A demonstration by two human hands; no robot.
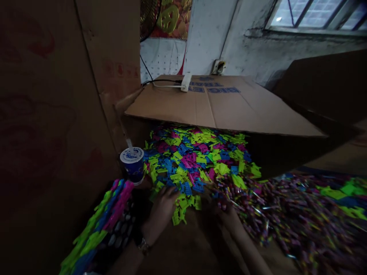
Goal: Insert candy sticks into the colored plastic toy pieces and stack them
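Observation:
My left hand, with a watch at its wrist, lies at the near edge of a heap of flat plastic pieces in yellow-green, blue and pink. Its fingers look loosely stretched over the pieces, beside a few yellow-green ones on the tabletop. At the left edge of a pile of small, thin, multicoloured sticks is my right hand. Its fingers are dark and blurred, so what they hold, if anything, is unclear.
A blue cup with a white lid and straw stands left of the heap. Stacked coloured strips lie near my left forearm. A cardboard flap overhangs the heap, with a white power strip on it. Tall cardboard rises at left.

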